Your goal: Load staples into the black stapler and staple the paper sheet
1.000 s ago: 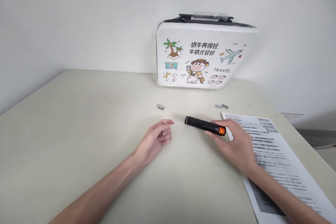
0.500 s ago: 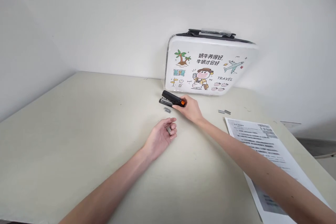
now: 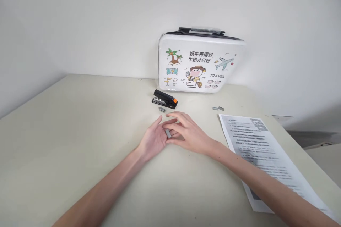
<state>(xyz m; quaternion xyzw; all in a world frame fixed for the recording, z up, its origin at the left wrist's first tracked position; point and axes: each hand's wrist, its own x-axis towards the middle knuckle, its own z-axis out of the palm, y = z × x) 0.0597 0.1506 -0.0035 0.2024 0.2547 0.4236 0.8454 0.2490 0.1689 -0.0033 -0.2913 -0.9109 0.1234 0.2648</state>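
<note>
My left hand [image 3: 155, 137] is turned palm up over the table, with a small grey strip of staples [image 3: 168, 133] resting on its fingers. Around that strip, my right hand [image 3: 191, 133] reaches in from the right, its fingers apart and partly covering the left fingers. Whether the right fingertips touch the staples I cannot tell. Beyond both hands, a black stapler [image 3: 164, 99] with an orange button lies on the table, its jaw end to the left. A short block of staples [image 3: 161, 109] lies just in front of it.
A white case [image 3: 200, 65] with cartoon prints and a black handle stands against the wall. Two more staple strips [image 3: 218, 108] lie to the right. A printed sheet [image 3: 250, 145] lies at the right, partly under my right forearm.
My right hand has let go of the stapler, leaving it on the table, and has come back to my left hand. The left fingers have uncurled somewhat. The view has shifted slightly right.
</note>
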